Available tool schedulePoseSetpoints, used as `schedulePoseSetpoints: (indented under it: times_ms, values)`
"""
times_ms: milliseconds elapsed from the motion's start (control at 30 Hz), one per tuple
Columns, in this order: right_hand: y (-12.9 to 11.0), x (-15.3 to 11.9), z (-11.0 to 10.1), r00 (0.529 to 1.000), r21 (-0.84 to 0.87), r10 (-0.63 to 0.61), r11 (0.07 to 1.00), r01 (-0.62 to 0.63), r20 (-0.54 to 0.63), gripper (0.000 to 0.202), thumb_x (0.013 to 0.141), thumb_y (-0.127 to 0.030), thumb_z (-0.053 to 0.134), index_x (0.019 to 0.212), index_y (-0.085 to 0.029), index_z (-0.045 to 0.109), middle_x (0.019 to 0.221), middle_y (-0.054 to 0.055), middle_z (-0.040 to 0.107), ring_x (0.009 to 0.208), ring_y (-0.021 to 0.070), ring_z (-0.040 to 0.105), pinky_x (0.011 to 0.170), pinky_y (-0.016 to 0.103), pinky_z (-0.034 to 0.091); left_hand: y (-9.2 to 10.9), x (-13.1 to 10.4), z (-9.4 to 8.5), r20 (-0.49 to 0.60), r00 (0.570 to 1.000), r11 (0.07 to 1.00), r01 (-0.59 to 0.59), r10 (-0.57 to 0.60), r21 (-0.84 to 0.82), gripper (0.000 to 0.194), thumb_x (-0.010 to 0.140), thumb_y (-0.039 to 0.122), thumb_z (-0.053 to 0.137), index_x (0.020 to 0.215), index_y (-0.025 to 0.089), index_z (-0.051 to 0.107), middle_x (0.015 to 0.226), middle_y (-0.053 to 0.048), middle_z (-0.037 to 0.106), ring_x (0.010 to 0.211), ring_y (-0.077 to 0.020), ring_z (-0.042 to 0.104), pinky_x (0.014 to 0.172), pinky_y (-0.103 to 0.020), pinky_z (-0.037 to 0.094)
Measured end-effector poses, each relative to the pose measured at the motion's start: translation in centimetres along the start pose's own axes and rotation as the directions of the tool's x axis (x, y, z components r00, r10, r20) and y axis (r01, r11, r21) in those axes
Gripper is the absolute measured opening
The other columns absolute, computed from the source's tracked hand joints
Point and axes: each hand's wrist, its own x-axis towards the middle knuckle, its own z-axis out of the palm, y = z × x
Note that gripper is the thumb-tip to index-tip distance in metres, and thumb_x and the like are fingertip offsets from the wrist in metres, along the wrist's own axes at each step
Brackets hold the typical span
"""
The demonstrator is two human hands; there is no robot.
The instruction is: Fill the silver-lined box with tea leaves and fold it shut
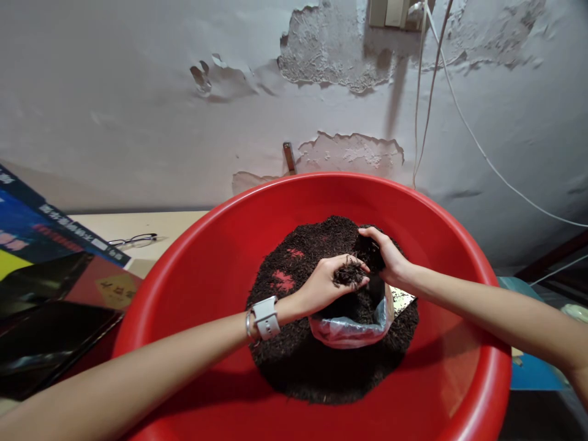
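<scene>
A large round red basin [215,257] holds a spread of dark, shredded tea-like leaves [294,361]. Among them stands a clear plastic bag [353,334], its mouth open, with dark leaves inside. My left hand [328,282], with a white watch at the wrist, is curled around a clump of leaves over the bag's left side. Just beyond the bag's mouth, my right hand [386,254] is cupped against more dark leaves. The two hands are close together but apart. A pale, shiny piece [402,300] shows beside the bag, under my right wrist.
Eyeglasses [138,240] lie on a pale tabletop [174,222] left of the basin. Boxes and a dark glossy bag [41,324] crowd the left edge. Behind is a peeling wall with hanging cables [459,110]. A blue object [535,367] is at the right.
</scene>
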Motion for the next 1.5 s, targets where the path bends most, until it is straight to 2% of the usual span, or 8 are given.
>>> schedulePoseSetpoints:
  times_ms: [267,467,667,867,1067,1233,1367,1500]
  values:
    - [-2.8,0.0,-0.3,0.992,-0.083,-0.129,0.988,0.129,-0.003,0.023,0.065,-0.038,0.062,0.077,-0.021,0.051,0.063,-0.004,0.052,0.056,0.0106,0.048,0.043,0.022,0.035,0.0,-0.1,-0.2,0.056,0.998,1.0,-0.022,0.021,0.002,0.017,0.077,0.031,0.068,0.084,0.016,0.065,0.089,-0.004,0.068,0.085,-0.0158,0.062,0.081,-0.028,0.048]
    - [-7.0,-0.6,-3.5,0.965,-0.471,-0.259,0.855,0.217,-0.026,0.027,0.064,-0.037,0.066,0.081,-0.018,0.055,0.069,0.002,0.057,0.056,0.0117,0.051,0.043,0.023,0.037,0.0,-0.1,-0.2,0.047,0.999,1.0,0.009,-0.01,0.024,0.021,0.079,0.036,0.064,0.086,0.016,0.065,0.088,-0.004,0.067,0.083,-0.0166,0.062,0.081,-0.029,0.048]
    - [-7.2,-1.6,-7.4,0.989,-0.898,-0.147,0.43,0.094,0.033,0.025,0.062,-0.033,0.067,0.08,-0.018,0.059,0.072,0.003,0.061,0.059,0.0121,0.053,0.048,0.023,0.041,0.2,-0.1,-0.3,0.044,0.999,0.999,0.016,-0.018,0.036,0.023,0.08,0.038,0.064,0.087,0.017,0.066,0.09,-0.003,0.068,0.084,-0.0166,0.061,0.08,-0.029,0.048]
    - [-7.4,-1.7,-7.1,0.997,-0.988,0.035,-0.14,0.066,0.062,0.046,0.063,-0.041,0.067,0.105,-0.022,0.063,0.087,0.006,0.066,0.07,0.0168,0.059,0.052,0.024,0.042,0.4,0.0,-0.3,0.05,0.998,0.999,0.024,-0.026,0.037,0.023,0.079,0.038,0.064,0.087,0.017,0.065,0.09,-0.003,0.068,0.085,-0.0165,0.061,0.078,-0.027,0.048]
    - [-7.2,-0.2,-7.7,0.997,-0.927,-0.065,-0.374,0.024,0.052,0.048,0.062,-0.038,0.069,0.108,-0.023,0.065,0.086,0.007,0.065,0.08,0.0231,0.06,0.061,0.029,0.043,0.5,0.0,-0.3,0.056,0.998,0.999,0.02,-0.022,0.042,0.023,0.079,0.039,0.063,0.086,0.016,0.065,0.09,-0.003,0.069,0.085,-0.0171,0.062,0.081,-0.029,0.049]
    - [-6.9,0.8,-8.5,1.0,-0.942,0.015,-0.337,0.003,-0.002,0.026,0.05,-0.029,0.079,0.072,-0.02,0.068,0.06,0.004,0.057,0.062,0.0201,0.056,0.056,0.031,0.041,0.5,0.0,-0.3,0.058,0.998,0.999,0.01,-0.012,0.045,0.023,0.079,0.039,0.063,0.085,0.017,0.065,0.091,-0.003,0.069,0.085,-0.0173,0.062,0.082,-0.03,0.048]
    - [-6.6,1.7,-8.9,0.983,-0.986,0.177,-0.145,0.08,0.054,0.026,0.053,-0.031,0.077,0.075,-0.02,0.069,0.052,-0.001,0.055,0.047,0.0124,0.049,0.05,0.027,0.039,0.4,0.0,-0.3,0.068,0.998,0.999,0.01,-0.013,0.042,0.024,0.079,0.039,0.064,0.086,0.016,0.065,0.09,-0.004,0.069,0.085,-0.0175,0.062,0.083,-0.03,0.048]
    - [-5.8,2.8,-9.2,0.982,-0.985,0.188,-0.17,0.012,-0.02,0.03,0.046,-0.025,0.079,0.074,-0.017,0.07,0.045,-0.002,0.05,0.041,0.0112,0.046,0.048,0.027,0.038,0.5,0.0,-0.3,0.071,0.997,0.999,0.01,-0.013,0.043,0.024,0.079,0.039,0.064,0.086,0.016,0.066,0.091,-0.003,0.069,0.085,-0.0172,0.062,0.083,-0.029,0.047]
